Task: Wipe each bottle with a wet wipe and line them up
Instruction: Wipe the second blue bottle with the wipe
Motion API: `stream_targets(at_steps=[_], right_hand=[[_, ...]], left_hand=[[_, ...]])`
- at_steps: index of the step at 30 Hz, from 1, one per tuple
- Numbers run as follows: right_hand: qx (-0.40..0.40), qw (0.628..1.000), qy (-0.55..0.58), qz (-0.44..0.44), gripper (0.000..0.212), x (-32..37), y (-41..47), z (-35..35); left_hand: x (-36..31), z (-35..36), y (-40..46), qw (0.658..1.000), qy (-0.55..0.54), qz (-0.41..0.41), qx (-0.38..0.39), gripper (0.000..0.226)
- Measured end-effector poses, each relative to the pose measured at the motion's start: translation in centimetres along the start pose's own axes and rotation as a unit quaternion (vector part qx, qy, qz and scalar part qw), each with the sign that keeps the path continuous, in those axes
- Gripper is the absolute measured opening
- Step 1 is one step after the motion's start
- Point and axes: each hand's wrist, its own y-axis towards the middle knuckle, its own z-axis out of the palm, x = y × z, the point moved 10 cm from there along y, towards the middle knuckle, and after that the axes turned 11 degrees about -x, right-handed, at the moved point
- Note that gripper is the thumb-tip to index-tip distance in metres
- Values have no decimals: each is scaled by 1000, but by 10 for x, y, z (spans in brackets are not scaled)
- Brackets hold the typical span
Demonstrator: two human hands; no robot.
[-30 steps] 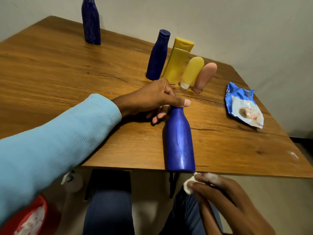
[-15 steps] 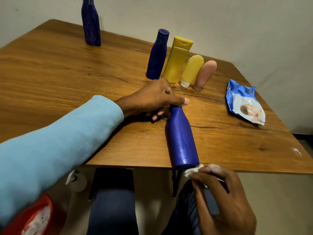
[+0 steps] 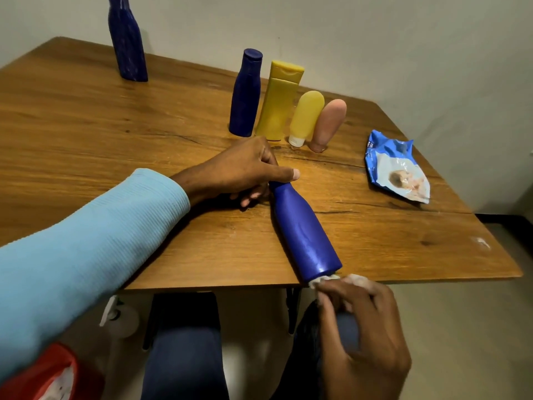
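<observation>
Beyond our left hand (image 3: 242,174): four upright bottles (image 3: 278,102). It grips the lying blue bottle (image 3: 302,232) by its neck; base toward our right hand (image 3: 363,321), pinching wipe (image 3: 318,281).

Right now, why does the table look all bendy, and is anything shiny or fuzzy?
In the head view, the wide lens curves the table edges; light gleams near the base of the lying blue bottle and glares on the wipes packet; the right hand with its wet wipe looks slightly blurred; the left hand casts a dark shadow beneath it.
</observation>
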Motion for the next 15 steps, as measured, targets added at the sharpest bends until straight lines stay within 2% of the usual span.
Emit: stream_targets(at_steps=[3, 7, 12, 15], right_hand=[[-33, 998, 30, 54, 6, -16, 9, -12], [-36, 995, 49, 73, 5, -18, 15, -13], [-32, 997, 48, 43, 4, 3, 13, -2], [9, 1000, 10, -5, 9, 9, 0, 7]], left_hand=[[1, -1, 1, 1000, 5, 0, 0, 50], [7, -6, -1, 1000, 13, -3, -11, 50], [2, -3, 4, 1000, 25, 1, -17, 54], [2, -2, 4, 1000, 20, -1, -20, 56]])
